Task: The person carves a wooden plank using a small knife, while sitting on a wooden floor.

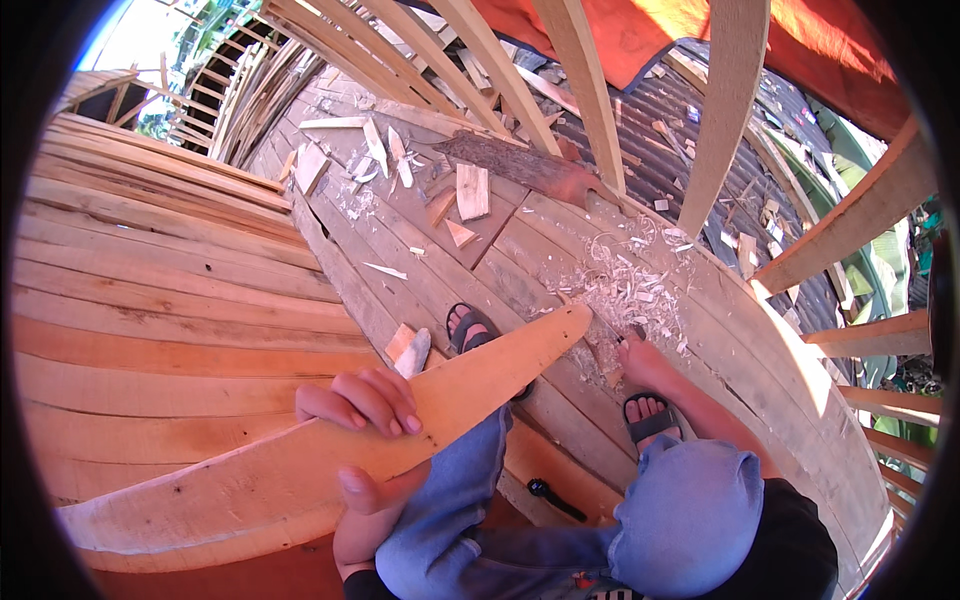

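Observation:
My left hand (365, 402) is closed around a long, slightly curved wooden board (270, 480), fingers over its upper face and thumb at its lower edge. The board slants across my lap, its narrow rounded end pointing up and to the right. Beyond that end, my right hand (645, 362) reaches low toward the plank floor beside a heap of wood shavings (632, 292). Its fingers look curled, with a small dark bit showing at them; what they hold is too small to make out.
Stacked planks (170, 310) line the left. Offcuts (472, 192) and a bark-edged slab (520, 165) lie on the plank floor (420, 290). Curved upright ribs (730, 110) stand along the right. A black object with a rounded end (553, 497) rests between my legs.

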